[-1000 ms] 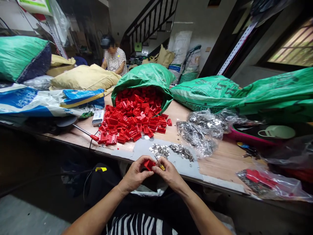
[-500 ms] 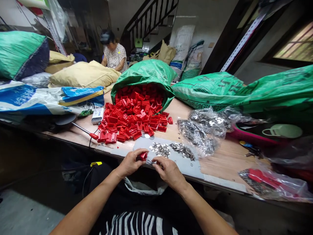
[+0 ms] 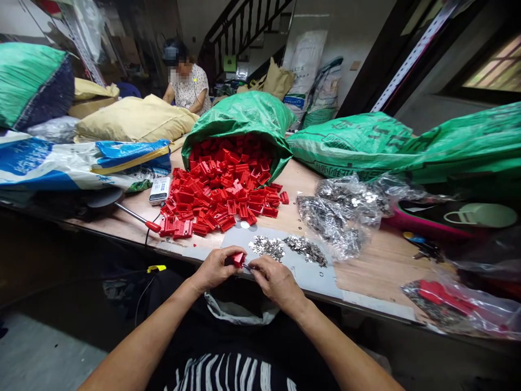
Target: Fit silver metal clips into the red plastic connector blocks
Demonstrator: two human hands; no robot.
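Note:
In my left hand [image 3: 220, 267] is a small red plastic housing [image 3: 239, 259], held between thumb and fingers at the table's front edge. The fingers of my right hand [image 3: 277, 279] are closed on thin metal tweezers [image 3: 246, 266], whose tip meets the housing's near right side. What the tip grips is too small to tell. Just beyond my hands, a pile of shiny metal pieces [image 3: 266, 247] and a darker pile of metal pieces [image 3: 306, 251] lie on a grey sheet [image 3: 297, 277]. Farther back, many red housings [image 3: 220, 190] spill from a green sack [image 3: 244, 114].
Clear bags of metal parts [image 3: 334, 217] lie to the right, near a pink basin [image 3: 423, 225]. A small white device [image 3: 159, 190] and a red-tipped metal rod [image 3: 138, 216] are at left. Full sacks line the back; another person [image 3: 189, 87] sits beyond them.
My right hand has moved slightly left, bringing the tweezers against the red housing. The left hand keeps its hold. The whole view has shifted a little.

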